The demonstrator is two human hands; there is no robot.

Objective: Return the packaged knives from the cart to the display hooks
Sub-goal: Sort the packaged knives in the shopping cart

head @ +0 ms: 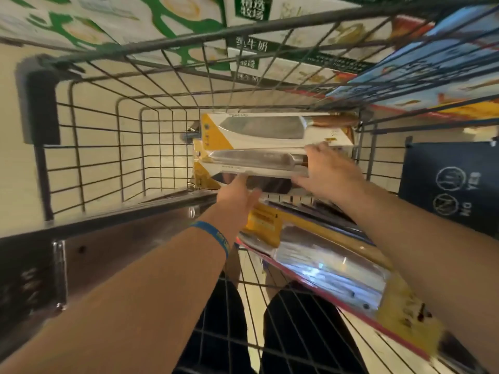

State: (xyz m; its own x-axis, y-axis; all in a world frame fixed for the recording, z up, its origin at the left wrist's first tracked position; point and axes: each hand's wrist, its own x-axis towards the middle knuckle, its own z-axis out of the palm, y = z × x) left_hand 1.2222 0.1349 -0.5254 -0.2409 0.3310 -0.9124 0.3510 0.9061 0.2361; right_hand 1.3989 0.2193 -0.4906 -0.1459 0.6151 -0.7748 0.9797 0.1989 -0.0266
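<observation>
I look down into a wire shopping cart (102, 147). At its far end several packaged knives stand on edge: a white and yellow cleaver pack (272, 132) at the back, and a clear blister pack with a slim knife (253, 161) in front of it. My right hand (329, 168) grips the right end of that clear pack. My left hand (237, 193) touches its lower edge from below, fingers spread. In the child seat nearer to me lies a large cleaver pack with a red border (329, 263), under my right forearm.
Milk cartons with green print (251, 25) and blue boxes (437, 58) are stacked beyond the cart. A dark blue seat flap with printed symbols (453, 184) hangs at the right. The steel cart handle bar (113, 238) runs under my left forearm.
</observation>
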